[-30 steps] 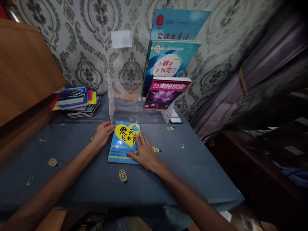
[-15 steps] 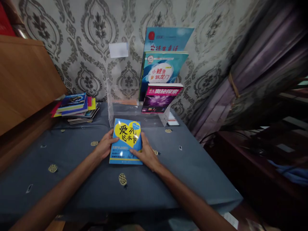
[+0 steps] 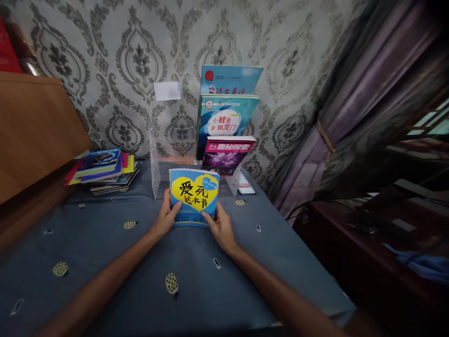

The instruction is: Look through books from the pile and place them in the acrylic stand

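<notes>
I hold a blue book with a yellow heart on its cover [image 3: 194, 194] tilted up off the table, just in front of a clear acrylic book stand [image 3: 157, 171]. My left hand [image 3: 165, 219] grips its lower left edge, thumb on the cover. My right hand [image 3: 220, 226] grips its lower right edge. The stand holds three upright books on its right side: a magenta one [image 3: 228, 150] in front, a teal one [image 3: 224, 119] behind it, and a blue one [image 3: 229, 79] at the back. The stand's left side has no books.
A stack of several books [image 3: 104, 168] lies at the back left of the table, which wears a grey-blue cloth [image 3: 105, 262]. A wooden cabinet [image 3: 31, 131] stands on the left. Purple curtains [image 3: 351, 107] hang on the right, and patterned wallpaper lies behind.
The blue book lay flat on the table under my right hand; both hands have taken its sides and raised it, tilting it up toward the stand.
</notes>
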Demonstrator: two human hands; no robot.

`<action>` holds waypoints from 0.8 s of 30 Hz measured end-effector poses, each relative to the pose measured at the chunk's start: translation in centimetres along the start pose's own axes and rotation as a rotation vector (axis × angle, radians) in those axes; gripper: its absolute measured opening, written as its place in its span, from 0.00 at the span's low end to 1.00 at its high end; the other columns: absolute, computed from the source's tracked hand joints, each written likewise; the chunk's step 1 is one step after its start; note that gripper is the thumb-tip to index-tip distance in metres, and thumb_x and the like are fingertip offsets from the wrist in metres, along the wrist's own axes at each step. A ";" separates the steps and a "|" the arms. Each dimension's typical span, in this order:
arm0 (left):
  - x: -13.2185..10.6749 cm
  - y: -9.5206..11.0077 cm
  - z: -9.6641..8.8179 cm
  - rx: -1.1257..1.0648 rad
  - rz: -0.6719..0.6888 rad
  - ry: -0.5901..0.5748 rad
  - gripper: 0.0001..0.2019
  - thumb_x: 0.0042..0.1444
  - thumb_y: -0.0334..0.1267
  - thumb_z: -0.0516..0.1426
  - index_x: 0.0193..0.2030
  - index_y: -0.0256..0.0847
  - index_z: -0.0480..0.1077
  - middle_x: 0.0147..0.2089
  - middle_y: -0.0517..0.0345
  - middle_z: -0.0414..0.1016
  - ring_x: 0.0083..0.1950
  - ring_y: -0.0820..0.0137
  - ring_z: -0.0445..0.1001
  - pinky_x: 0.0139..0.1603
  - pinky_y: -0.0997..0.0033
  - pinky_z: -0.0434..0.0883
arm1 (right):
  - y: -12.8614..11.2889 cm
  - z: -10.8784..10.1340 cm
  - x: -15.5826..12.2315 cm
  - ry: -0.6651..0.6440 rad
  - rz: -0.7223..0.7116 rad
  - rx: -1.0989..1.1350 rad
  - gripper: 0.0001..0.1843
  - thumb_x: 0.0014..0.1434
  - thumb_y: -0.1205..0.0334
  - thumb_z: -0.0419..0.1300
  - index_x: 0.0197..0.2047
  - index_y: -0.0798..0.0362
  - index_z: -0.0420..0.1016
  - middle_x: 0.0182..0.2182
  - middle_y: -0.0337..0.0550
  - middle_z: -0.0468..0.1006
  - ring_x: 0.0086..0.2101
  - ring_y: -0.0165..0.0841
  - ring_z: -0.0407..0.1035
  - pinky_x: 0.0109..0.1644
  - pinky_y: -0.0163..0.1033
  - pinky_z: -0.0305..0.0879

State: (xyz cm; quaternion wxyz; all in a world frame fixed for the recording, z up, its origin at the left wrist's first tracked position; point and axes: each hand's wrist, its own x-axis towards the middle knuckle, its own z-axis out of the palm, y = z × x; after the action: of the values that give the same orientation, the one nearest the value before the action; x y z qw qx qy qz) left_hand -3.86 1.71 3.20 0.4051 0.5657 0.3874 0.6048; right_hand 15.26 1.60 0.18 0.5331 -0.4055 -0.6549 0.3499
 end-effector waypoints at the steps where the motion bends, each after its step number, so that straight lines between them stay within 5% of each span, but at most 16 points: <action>1: -0.2 -0.4 0.0 0.044 0.010 0.014 0.25 0.59 0.49 0.60 0.59 0.43 0.60 0.58 0.51 0.72 0.61 0.60 0.70 0.62 0.63 0.69 | 0.1 0.0 -0.1 0.002 -0.001 -0.001 0.20 0.61 0.49 0.60 0.52 0.50 0.69 0.39 0.44 0.81 0.41 0.41 0.75 0.50 0.48 0.74; 15: -0.7 -3.5 -1.1 0.017 -0.085 -0.097 0.38 0.48 0.44 0.66 0.64 0.40 0.58 0.61 0.48 0.70 0.63 0.57 0.69 0.66 0.57 0.65 | 1.7 0.0 0.4 -0.030 0.046 0.063 0.22 0.62 0.48 0.60 0.54 0.51 0.69 0.43 0.46 0.80 0.43 0.42 0.74 0.48 0.49 0.74; 24: -1.0 -3.0 -1.0 0.043 -0.089 -0.090 0.38 0.48 0.41 0.65 0.65 0.40 0.57 0.60 0.48 0.70 0.62 0.57 0.69 0.65 0.57 0.66 | 0.9 -0.3 0.3 -0.086 0.052 0.152 0.16 0.61 0.52 0.60 0.49 0.50 0.69 0.47 0.47 0.79 0.46 0.40 0.74 0.53 0.49 0.72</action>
State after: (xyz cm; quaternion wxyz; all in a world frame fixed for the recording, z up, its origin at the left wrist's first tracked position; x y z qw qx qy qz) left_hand -4.64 1.90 -0.06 0.4366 0.5829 0.4065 0.5517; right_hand 15.67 2.25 -0.47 0.5247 -0.3652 -0.6379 0.4294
